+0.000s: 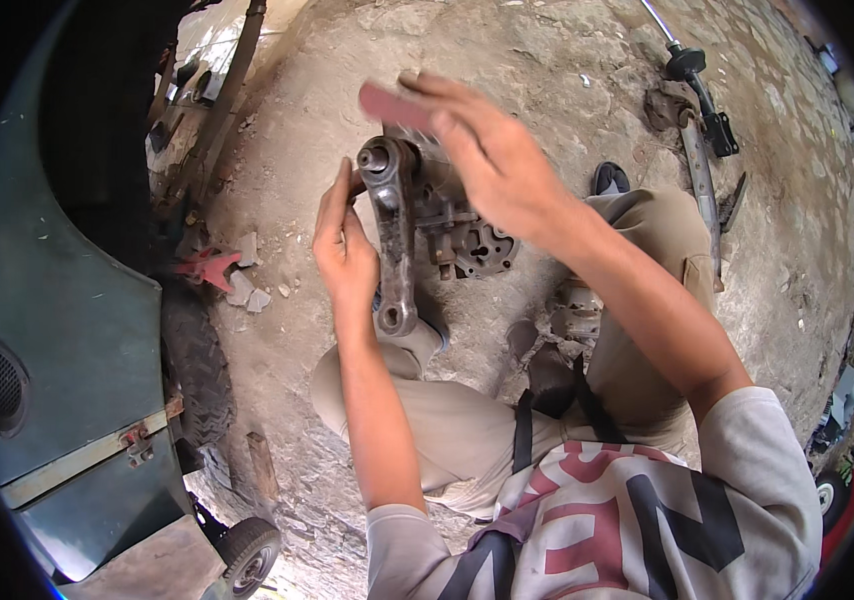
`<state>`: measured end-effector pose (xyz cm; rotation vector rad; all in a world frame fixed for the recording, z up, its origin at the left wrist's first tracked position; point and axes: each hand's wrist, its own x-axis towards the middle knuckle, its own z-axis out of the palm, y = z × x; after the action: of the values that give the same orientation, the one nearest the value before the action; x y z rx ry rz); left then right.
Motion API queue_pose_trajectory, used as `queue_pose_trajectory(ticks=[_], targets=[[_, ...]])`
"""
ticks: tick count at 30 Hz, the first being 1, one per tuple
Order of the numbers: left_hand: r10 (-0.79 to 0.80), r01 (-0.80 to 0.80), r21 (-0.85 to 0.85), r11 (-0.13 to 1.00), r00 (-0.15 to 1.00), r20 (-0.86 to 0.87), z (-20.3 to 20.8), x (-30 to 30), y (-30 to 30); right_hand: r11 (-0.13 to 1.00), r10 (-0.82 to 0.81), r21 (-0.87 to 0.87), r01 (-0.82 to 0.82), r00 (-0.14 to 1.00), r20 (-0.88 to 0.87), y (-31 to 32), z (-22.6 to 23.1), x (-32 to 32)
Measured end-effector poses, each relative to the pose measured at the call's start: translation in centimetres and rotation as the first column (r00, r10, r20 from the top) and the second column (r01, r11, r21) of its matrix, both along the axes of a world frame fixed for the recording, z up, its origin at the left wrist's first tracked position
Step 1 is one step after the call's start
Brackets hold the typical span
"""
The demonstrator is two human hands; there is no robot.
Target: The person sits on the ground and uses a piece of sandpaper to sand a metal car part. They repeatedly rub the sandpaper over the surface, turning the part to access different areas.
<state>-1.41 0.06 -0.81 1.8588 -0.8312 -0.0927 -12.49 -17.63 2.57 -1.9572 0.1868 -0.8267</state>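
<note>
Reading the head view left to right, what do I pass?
Round vent on the green panel → black tyre → left hand → metal arm → right hand → dark shoe → shock absorber.

A head-worn fisheye looks down from nearby at the left hand [349, 250], right hand [495, 160] and ground [292, 150].

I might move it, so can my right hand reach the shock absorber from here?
Probably not as things stand: your right hand is holding the red block, and the shock absorber lies off past your right knee.
</note>
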Motion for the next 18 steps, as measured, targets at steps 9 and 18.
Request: queue_pose_trajectory(ticks=[9, 18], targets=[[0.065, -0.072, -0.118, 0.990, 0.996, -0.067, -0.4, -0.5, 0.2, 0.803, -0.242, 0.513, 0.304, 0.952, -0.185, -1.8, 0.0, 0.5], [-0.123, 0.059, -0.382, 0.922, 0.982, -0.146, 0.4, -0.5, 0.2, 0.917, 0.238, -0.359, -0.172, 0.960, 0.147, 1.3, 0.3, 1.0]])
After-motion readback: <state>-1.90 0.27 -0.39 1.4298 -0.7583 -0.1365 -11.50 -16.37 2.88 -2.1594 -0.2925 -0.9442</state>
